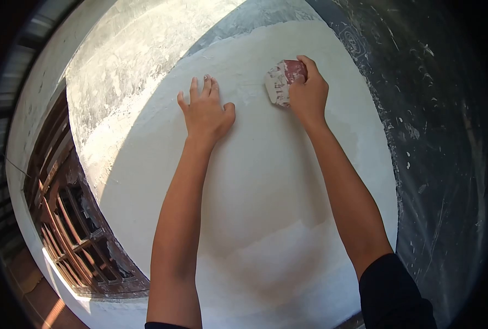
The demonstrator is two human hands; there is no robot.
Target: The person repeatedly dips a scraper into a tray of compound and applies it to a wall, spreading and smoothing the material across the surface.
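- Head view, upper centre: we spread our open left hand [205,112] against the pale wall [255,175].
- Upper right of centre: our right hand [311,90] grips a white-smeared red tool [281,82] at the wall.

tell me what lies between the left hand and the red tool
Only pale, faintly marked wall lies between the left hand and the red, white-smeared tool, in the head view.

Building under finishing work

You are at a building being finished, as shown by smooth white plaster [255,170] meeting rough, sunlit wall surface [131,49], a white-spattered dark wall [438,159] and a brown barred window [83,241]
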